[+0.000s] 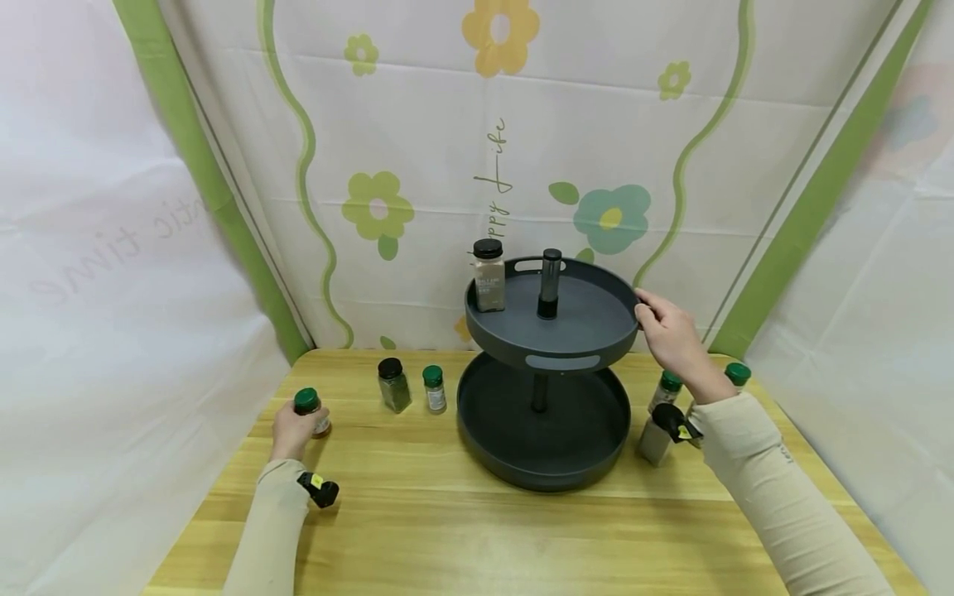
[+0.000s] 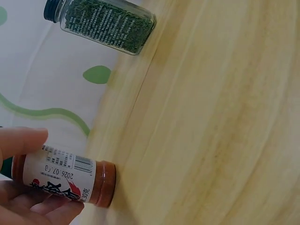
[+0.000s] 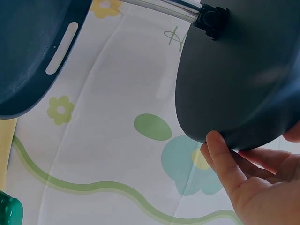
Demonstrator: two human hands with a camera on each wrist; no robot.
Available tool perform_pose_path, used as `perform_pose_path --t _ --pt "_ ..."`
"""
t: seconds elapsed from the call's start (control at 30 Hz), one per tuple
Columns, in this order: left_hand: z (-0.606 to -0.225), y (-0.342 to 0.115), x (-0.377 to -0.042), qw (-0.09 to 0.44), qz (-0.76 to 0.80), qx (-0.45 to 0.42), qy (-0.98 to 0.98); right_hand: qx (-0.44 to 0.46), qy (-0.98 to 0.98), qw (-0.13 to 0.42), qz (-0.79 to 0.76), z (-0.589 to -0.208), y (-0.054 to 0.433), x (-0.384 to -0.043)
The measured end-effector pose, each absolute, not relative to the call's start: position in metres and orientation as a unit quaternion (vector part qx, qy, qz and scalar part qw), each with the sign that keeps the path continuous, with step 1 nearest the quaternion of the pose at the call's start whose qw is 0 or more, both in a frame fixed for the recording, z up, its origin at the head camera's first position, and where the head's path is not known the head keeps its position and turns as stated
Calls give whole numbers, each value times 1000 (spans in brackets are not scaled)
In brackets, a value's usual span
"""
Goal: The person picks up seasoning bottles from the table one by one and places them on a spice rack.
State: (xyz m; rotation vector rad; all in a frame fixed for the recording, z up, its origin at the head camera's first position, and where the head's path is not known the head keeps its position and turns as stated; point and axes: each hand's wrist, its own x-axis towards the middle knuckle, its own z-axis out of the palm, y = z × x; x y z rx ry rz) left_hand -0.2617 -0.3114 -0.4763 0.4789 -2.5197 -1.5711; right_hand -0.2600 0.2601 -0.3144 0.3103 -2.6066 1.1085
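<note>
My left hand [image 1: 291, 430] grips a small spice jar [image 2: 101, 183] with a green lid, a white label and reddish-brown contents. In the left wrist view the thumb lies on one side of that jar and the fingers on the other, its base right at the wooden table. On the right, my right hand [image 1: 674, 343] holds the rim of the upper tray [image 1: 592, 323] of a dark grey two-tier rack, thumb above and fingers underneath. A black-lidded seasoning jar [image 1: 489, 281] stands on that tray at its left. Bare below it is the lower tray [image 1: 492, 430].
A black-lidded jar of green herbs [image 1: 395, 389] and a green-lidded jar [image 1: 435, 391] stand left of the rack. Right of it, partly behind my right forearm, are a green-lidded jar [image 1: 666, 389], another green lid [image 1: 738, 374] and a greyish jar [image 1: 654, 444]. A flowered curtain [image 1: 432, 149] hangs behind.
</note>
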Motion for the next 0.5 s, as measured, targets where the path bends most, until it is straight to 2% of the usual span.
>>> perform_pose_path --t 0.5 --pt "-478 -313 -262 66 -523 146 -837 105 -906 146 384 -314 260 -259"
